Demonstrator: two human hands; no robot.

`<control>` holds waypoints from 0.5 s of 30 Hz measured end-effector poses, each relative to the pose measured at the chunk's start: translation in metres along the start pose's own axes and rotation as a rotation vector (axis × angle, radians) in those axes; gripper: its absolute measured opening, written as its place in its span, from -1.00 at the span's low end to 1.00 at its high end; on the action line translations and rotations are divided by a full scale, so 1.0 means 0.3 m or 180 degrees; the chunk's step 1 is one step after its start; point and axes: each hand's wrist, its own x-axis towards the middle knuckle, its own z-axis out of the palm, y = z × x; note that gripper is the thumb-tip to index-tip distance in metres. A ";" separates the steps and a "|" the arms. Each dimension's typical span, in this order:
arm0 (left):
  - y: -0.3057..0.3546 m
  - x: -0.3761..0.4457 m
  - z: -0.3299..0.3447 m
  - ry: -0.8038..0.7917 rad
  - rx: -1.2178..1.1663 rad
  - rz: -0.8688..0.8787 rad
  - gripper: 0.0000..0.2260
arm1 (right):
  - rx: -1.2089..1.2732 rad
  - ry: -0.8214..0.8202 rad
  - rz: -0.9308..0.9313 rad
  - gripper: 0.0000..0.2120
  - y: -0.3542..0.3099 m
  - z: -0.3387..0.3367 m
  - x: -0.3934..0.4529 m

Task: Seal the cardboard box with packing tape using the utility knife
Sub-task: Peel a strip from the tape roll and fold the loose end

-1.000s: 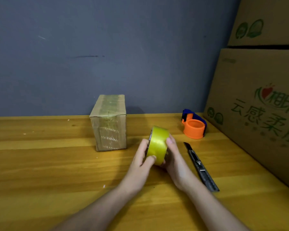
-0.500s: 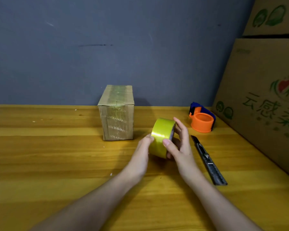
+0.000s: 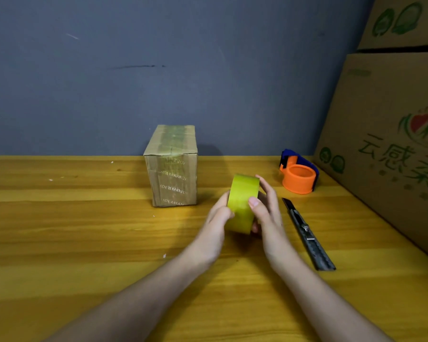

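A yellow roll of packing tape (image 3: 242, 201) stands on edge just above the wooden table, held between both hands. My left hand (image 3: 216, 223) grips its left face, and my right hand (image 3: 267, 213) wraps its right side with the thumb pressed on the tape's outer band. The small cardboard box (image 3: 172, 169) stands upright behind and to the left, with tape strips over its top and front. A dark utility knife (image 3: 307, 233) lies on the table just right of my right hand, blade end pointing away.
An orange and blue tape dispenser (image 3: 299, 175) sits at the back right. Large printed cardboard cartons (image 3: 393, 144) are stacked along the right edge. A grey wall (image 3: 158, 70) closes off the back of the wooden table (image 3: 72, 243).
My right thumb has slid onto the front of the tape's band, and both hands have turned the roll slightly. The box and the knife have not moved on the table.
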 end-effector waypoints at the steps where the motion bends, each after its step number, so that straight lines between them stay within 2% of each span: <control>1: -0.002 -0.001 -0.001 0.0050 0.0011 -0.0029 -0.48 | 0.0012 0.0012 -0.0005 -0.33 -0.001 0.003 -0.002; 4: -0.022 0.004 -0.005 0.0184 0.0114 -0.0198 -0.50 | 0.0032 0.0045 -0.0017 -0.43 -0.003 0.008 -0.006; 11: -0.028 0.010 -0.011 0.0155 0.0099 -0.0205 -0.55 | -0.0024 0.0066 -0.0038 -0.42 -0.002 0.004 -0.009; 15: -0.024 0.014 -0.012 0.0012 -0.0048 -0.0082 -0.65 | -0.0052 0.0070 -0.0044 -0.42 0.001 0.004 -0.007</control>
